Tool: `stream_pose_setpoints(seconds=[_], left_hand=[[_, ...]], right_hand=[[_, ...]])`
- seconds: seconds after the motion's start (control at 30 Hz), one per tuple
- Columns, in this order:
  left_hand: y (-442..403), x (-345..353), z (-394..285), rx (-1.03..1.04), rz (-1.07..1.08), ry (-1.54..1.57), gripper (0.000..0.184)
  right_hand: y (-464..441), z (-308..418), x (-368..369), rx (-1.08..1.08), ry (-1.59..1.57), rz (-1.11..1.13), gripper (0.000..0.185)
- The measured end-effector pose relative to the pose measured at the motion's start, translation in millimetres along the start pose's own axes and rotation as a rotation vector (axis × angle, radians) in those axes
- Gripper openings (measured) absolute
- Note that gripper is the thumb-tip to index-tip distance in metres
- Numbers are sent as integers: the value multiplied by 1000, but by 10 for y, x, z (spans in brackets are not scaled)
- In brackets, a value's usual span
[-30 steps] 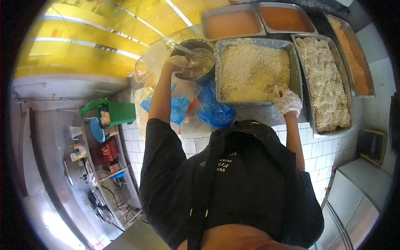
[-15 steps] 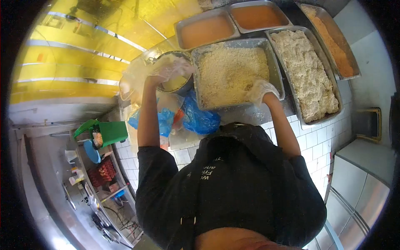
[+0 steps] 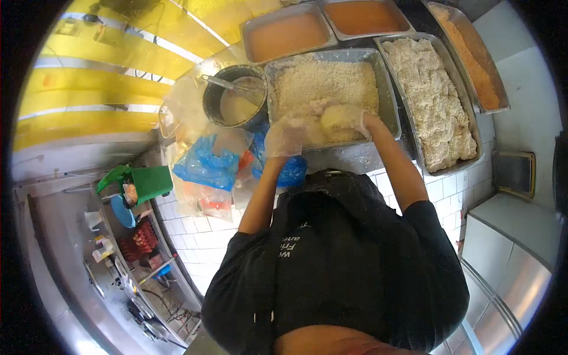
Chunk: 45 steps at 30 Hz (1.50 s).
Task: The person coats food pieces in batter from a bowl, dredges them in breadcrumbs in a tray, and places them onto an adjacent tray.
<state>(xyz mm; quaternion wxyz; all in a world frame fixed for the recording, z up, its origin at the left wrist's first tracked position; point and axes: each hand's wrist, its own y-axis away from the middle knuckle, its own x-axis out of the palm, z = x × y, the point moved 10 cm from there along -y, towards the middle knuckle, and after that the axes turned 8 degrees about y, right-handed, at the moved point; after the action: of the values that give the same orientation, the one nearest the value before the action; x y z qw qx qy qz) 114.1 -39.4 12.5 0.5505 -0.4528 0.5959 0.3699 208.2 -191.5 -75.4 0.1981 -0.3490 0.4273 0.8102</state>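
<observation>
Both my hands wear thin clear plastic gloves and are down in a metal tray [image 3: 391,112] of pale breadcrumbs [image 3: 331,80]. My left hand [image 3: 286,136] is at the tray's near left, its fingers smeared by motion. My right hand [image 3: 345,119] is beside it, low over the crumbs, crumb-dusted and blurred. Between them the crumbs are heaped, and I cannot make out whether a piece lies there. Left of the tray stands a dark pot [image 3: 207,106] of pale batter [image 3: 234,109], with a whisk [image 3: 219,81] resting across its rim.
Two trays of orange liquid, the left tray [image 3: 290,35] and the right tray [image 3: 367,21], sit behind. To the right are a tray of coated pieces [image 3: 432,100] and a tray of orange powder [image 3: 470,59]. Blue plastic bags [image 3: 207,163] lie at the front left.
My left hand has moved from over the pot to the crumb tray, uncovering the batter and whisk. My right hand has shifted left, toward the tray's middle.
</observation>
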Motion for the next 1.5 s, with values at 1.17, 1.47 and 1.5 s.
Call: stream_pose_setpoints(seconds=[1.17,1.47,1.5], left_hand=[[401,658,619,-570,-50,516,14],[391,-362,360,-369,-538,623,19],[336,-164,351,-257,-517,562,17]], right_hand=[[116,-403,-143,-53,411,-1,54],[-308,-358,-200,-41,411,-17,56],[-406,-35,-265,-120,561,-88,57]])
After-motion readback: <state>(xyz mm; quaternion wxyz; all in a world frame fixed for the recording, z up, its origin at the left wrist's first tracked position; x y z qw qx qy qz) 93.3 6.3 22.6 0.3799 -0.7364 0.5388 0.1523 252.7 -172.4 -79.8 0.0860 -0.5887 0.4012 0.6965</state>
